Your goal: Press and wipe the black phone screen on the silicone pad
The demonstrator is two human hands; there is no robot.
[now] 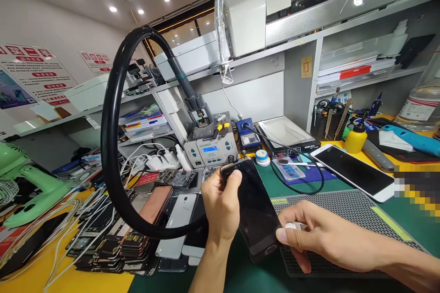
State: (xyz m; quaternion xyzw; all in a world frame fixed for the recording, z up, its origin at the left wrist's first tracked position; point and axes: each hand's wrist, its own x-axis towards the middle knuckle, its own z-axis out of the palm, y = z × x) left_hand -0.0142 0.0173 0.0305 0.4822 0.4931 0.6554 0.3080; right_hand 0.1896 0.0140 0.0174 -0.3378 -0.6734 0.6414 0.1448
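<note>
A black smartphone (253,210) is tilted in front of me, its dark glass face turned up. My left hand (222,201) is closed around its upper left end, with the thumb pressed on the glass. At the lower right edge of the phone is my right hand (309,233), its fingers pinched around a small white object (293,225) whose kind I cannot make out. That thumb touches the phone's edge or lies right beside it. Below the right hand lies a grey perforated mat (337,206) on the green work surface.
A black hose (112,146) loops from the hot-air station (211,149) down to my left wrist. Stacked phone parts (130,242) and a white phone (177,224) lie left. To the right are a large white-framed phone (355,171), a yellow bottle (356,137) and a black cable (321,183).
</note>
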